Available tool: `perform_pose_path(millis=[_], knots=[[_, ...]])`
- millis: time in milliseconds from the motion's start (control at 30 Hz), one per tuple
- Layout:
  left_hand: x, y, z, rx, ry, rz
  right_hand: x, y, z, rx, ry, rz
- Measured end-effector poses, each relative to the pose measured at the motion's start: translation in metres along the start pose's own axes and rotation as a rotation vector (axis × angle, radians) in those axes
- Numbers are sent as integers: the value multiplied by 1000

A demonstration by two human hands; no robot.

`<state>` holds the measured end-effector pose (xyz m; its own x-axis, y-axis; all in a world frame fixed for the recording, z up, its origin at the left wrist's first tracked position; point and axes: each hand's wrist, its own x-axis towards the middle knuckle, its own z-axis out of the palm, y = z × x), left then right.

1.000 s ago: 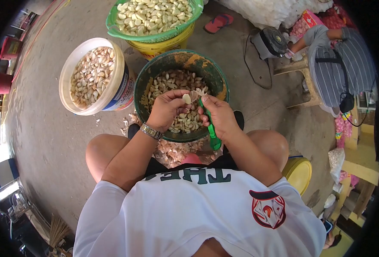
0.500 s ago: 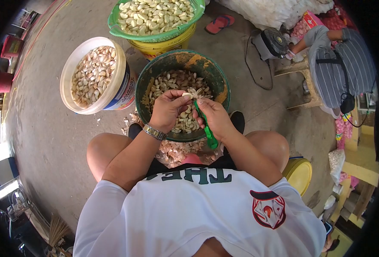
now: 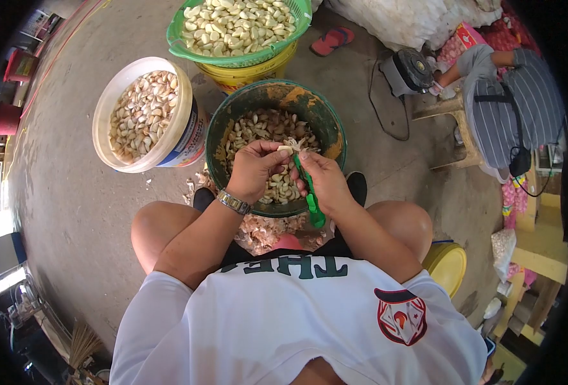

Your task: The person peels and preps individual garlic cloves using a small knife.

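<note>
Over a dark green tub of garlic cloves, my two hands meet. My left hand, with a metal watch on its wrist, pinches a pale garlic clove between thumb and fingertips. My right hand is closed around a green cutter knife, its handle end pointing down toward me. Papery garlic skin shows at the right fingertips, just beside the clove. The blade is too hidden to make out.
A white bucket of unpeeled cloves stands left of the tub. Beyond it, a green basket of peeled cloves rests on a yellow bucket. Loose skins lie between my legs. Another person sits at the right.
Both hands stay together over the tub, with slight finger movement at the clove and skin. The green knife handle has turned a little. The whole view has shifted slightly.
</note>
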<state>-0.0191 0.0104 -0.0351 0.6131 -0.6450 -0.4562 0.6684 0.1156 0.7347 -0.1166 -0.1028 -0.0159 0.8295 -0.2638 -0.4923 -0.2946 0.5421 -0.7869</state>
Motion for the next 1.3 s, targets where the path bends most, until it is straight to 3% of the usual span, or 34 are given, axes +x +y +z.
perform_pose_path(millis=[200, 500, 600, 700, 833, 1133, 1300], knots=[[3, 0, -5, -81, -76, -46, -4, -9, 2, 88, 14, 65], [1, -4, -2, -82, -86, -83, 0, 9, 3, -492, 121, -416], [0, -2, -2, -75, -141, -61, -5, -5, 3, -328, 73, -165], [-1, 2, 0, -79, -174, -42, -5, -10, 2, -81, 101, -54], [1, 1, -7, -105, -209, -56, -2, -16, -3, 83, 121, -30], [0, 7, -9, -192, -301, -146, -3, -26, -5, 108, 151, -104], [2, 8, -8, -284, -269, -144, -7, -29, -7, 287, -19, -94]])
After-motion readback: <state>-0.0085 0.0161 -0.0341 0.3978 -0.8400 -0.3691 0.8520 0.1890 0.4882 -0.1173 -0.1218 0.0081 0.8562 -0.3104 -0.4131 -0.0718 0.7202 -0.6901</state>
